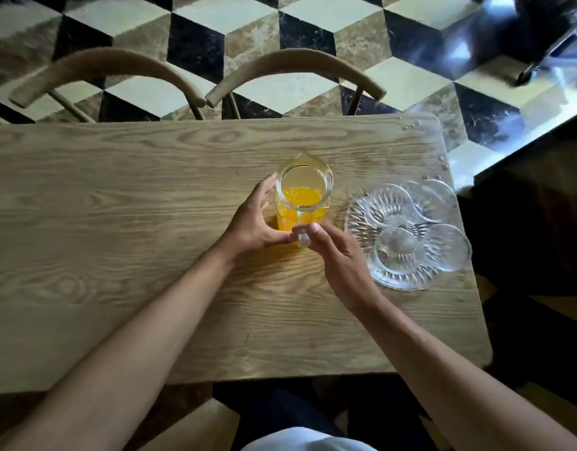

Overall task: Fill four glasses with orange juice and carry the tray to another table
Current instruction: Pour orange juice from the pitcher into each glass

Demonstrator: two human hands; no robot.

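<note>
Spanning nearly the whole view, a pale wooden table point(118, 206) stands on a cube-patterned tiled floor point(313, 27), with two curved-back chairs point(293, 65) tucked in along its far edge. On the table's right end rests a cut-glass tray point(362, 236) carrying four empty glasses point(399, 252), clustered so that they touch or nearly touch. A glass pitcher point(303, 187), partly filled with orange juice, stands upright near the table's centre, just left of the tray and apart from it; its spout points away from the person and its handle faces toward them. The left hand point(251, 219) cups the pitcher's left wall, fingers spread and curved against the glass. The right hand point(339, 255) lies at the near side of the pitcher, thumb and fingers pinched on the lower end of the handle.
</note>
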